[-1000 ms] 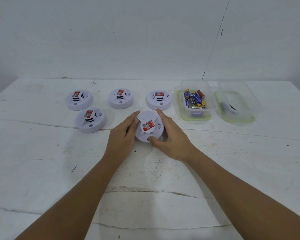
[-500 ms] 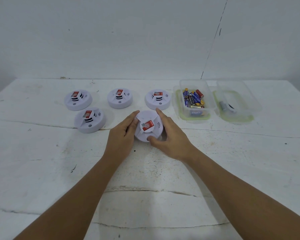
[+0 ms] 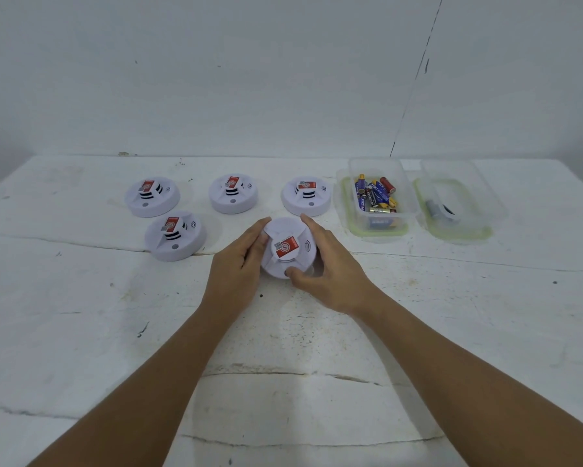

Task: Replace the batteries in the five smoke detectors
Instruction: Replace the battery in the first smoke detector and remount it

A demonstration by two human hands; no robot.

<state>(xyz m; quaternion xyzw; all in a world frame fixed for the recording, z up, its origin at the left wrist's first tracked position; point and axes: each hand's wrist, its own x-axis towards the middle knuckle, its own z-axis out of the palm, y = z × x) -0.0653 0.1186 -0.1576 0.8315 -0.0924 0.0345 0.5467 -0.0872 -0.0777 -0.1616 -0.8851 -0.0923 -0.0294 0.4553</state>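
A round white smoke detector with a red label lies on the white table in front of me. My left hand grips its left side, and my right hand grips its right side with the thumb on the near rim. Several more white smoke detectors sit behind it: one at the back left, one nearer on the left, one at the back middle and one at the back right. A clear box of batteries stands to the right.
A second clear box at the far right holds a small dark and grey item. The white table is cracked and scuffed, and a white wall rises right behind it.
Both hands stay on the near smoke detector; its red label has turned very slightly. Nothing else on the table has moved.
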